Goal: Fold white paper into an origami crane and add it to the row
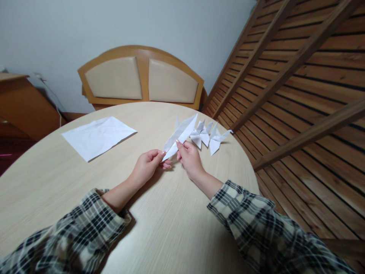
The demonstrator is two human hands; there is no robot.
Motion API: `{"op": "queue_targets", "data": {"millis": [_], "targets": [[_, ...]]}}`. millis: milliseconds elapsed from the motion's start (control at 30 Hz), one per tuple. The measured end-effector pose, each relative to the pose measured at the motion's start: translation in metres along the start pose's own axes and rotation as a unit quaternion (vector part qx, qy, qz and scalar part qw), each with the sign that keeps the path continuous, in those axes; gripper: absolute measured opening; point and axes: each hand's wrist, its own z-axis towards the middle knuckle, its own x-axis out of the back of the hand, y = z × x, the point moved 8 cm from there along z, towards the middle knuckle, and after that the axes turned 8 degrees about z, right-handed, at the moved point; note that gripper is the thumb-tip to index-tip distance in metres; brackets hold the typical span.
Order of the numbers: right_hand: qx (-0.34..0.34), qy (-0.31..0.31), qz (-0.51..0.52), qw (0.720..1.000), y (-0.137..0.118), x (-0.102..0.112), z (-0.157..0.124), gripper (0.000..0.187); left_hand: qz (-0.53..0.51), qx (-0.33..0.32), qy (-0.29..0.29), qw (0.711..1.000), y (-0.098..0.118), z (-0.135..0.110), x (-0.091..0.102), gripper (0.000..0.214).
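- Left hand is gripping the near end of the folded white paper; thumb is pressing on top, other fingers are curling underneath.
- Right hand is pinching the same piece along its right edge, thumb on the upper side, fingers bending below.
- Folded white paper is sitting between both hands, right of the surface's middle; it is running long and narrow, its pointed far end aiming away and to the right.
- White paper cranes are standing on the surface just beyond and right of the right hand. The held piece is overlapping part of the group in view; can't tell whether it's touching any.
- White sheet is lying on the surface to the left, well apart from the hands, showing faint creases.
- Plaid sleeves are covering both forearms, leaving the wrists bare.
- Padded headboard is standing past the surface's far edge, against a pale wall.
- Slatted wooden panel is filling the right side.
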Motion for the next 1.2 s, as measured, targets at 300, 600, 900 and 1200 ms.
{"op": "queue_targets", "data": {"millis": [300, 600, 900, 1200], "targets": [[0.001, 0.037, 0.009, 0.999, 0.004, 0.009, 0.005, 0.041, 0.032, 0.007, 0.009, 0.999, 0.004, -0.002, 0.001, 0.03], [0.012, 0.035, 0.007, 0.999, 0.003, 0.01, 0.005, 0.041, 0.061, -0.016, 0.0, 0.998, 0.007, -0.002, -0.001, 0.031], [0.011, 0.044, 0.012, 0.999, 0.002, 0.011, 0.005, 0.04, 0.125, -0.061, -0.001, 0.99, 0.011, -0.004, -0.002, 0.031], [0.041, 0.0, -0.002, 0.999, -0.008, 0.002, 0.001, 0.04, 0.111, -0.057, -0.035, 0.992, 0.009, 0.0, -0.004, 0.037]]}}
